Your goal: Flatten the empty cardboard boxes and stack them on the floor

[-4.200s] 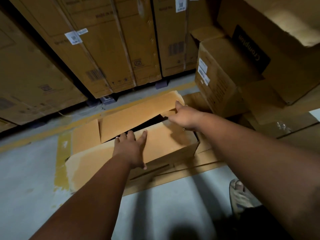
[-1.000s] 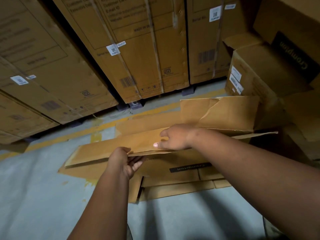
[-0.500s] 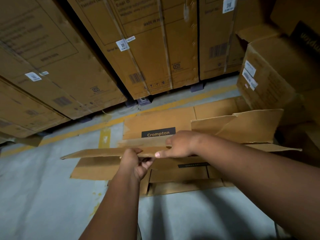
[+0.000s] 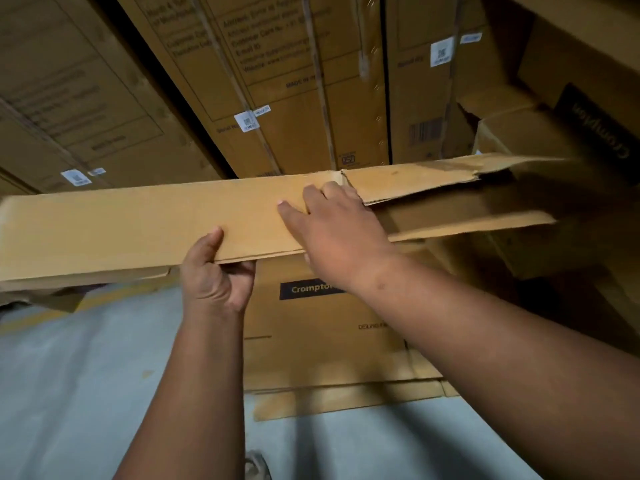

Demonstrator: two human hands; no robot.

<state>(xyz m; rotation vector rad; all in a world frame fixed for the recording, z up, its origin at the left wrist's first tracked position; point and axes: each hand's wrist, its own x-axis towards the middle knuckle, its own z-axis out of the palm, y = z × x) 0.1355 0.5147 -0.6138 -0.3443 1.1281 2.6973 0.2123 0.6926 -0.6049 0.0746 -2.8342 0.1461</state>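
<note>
— Where is the long flattened brown cardboard box [image 4: 131,226] sitting?

— It is stretching across mid-frame, raised above the flat brown cardboard sheets [image 4: 322,355] lying on the grey concrete floor [image 4: 69,393].

— And the grips?

— The left hand [image 4: 216,278] is clenching its near edge, thumb on top; the right hand [image 4: 332,230] is pressing flat, fingers straight.

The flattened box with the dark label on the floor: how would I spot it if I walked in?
Start at the wall of tall stacked cartons and look down to the grey floor before them. The flattened box lies there, under the long box that the left hand and right hand hold. Unlike its neighbours it lies flat, with a dark label facing up.
</note>
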